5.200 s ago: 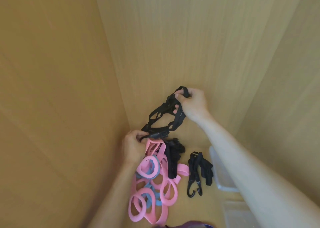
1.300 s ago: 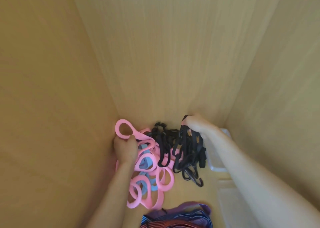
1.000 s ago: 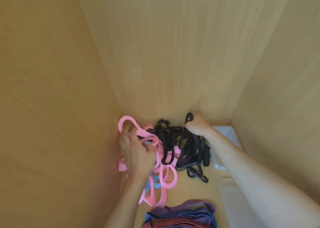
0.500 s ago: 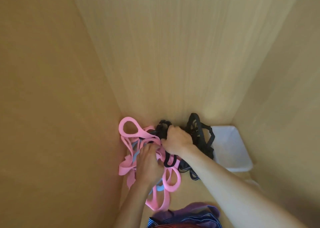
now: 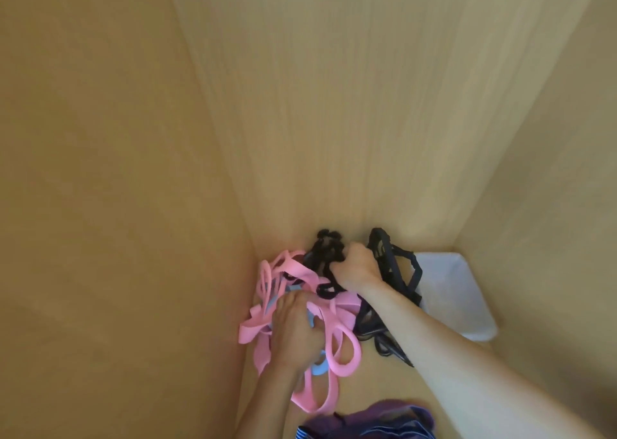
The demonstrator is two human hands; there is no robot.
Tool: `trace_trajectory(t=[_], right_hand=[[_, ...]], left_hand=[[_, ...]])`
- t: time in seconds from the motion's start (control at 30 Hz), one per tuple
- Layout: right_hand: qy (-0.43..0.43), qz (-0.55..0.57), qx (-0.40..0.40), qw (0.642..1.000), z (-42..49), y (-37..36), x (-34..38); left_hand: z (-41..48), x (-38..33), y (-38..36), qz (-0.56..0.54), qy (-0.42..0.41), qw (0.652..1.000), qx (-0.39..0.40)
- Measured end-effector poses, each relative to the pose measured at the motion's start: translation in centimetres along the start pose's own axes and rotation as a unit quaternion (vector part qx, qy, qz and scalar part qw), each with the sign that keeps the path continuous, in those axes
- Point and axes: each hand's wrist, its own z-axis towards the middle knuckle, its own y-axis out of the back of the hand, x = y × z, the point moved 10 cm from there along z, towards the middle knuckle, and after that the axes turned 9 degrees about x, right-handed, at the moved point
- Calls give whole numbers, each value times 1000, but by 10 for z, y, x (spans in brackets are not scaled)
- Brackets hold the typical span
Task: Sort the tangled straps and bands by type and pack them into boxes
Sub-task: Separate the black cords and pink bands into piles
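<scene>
Right hand (image 5: 357, 266) now grips black straps (image 5: 327, 248); left hand (image 5: 293, 330), pink bands (image 5: 252, 331).

right hand (image 5: 357, 268) gripping black straps (image 5: 325, 250), left hand (image 5: 293, 333) clutching pink bands (image 5: 252, 330)

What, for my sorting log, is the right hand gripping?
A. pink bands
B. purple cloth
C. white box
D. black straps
D: the right hand has its fingers curled round the black straps, while the left hand grips the pink bands.
</scene>
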Motion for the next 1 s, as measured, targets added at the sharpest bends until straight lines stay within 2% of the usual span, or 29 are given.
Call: trace_trajectory(t=[0.1,0.23,0.37,0.63,0.73,0.8,0.83,0.9,0.93,1.0], right_hand=[[28,49,-38,998,-12,38,16],[63,121,-41,990,-31,71,33],[111,206,-63,970,-57,116,58],[210,194,-29,958,-114,196,105],[225,186,-7,956,-128,206,106],[226,194,14,955,-131,202,102],[219,200,25,955,-130,198,96],[190,217,54,956,-123,183,80],[169,227,70,957,-118,173,70],[127,238,90,959,-106,151,47]], left_hand=[[3,1,-1,8,28,1000,9],[4,-1,9,-13,40,999,-26],[6,1,11,-6,64,998,-25],[8,-16,15,-23,34,999,-33],[14,-26,4,-98,42,994,20],[16,-34,-8,-253,80,961,73],[15,-41,-14,-359,96,924,93],[13,-65,-26,-541,104,823,140],[12,-75,-29,-584,100,789,163],[12,-91,-34,-600,90,768,204]])
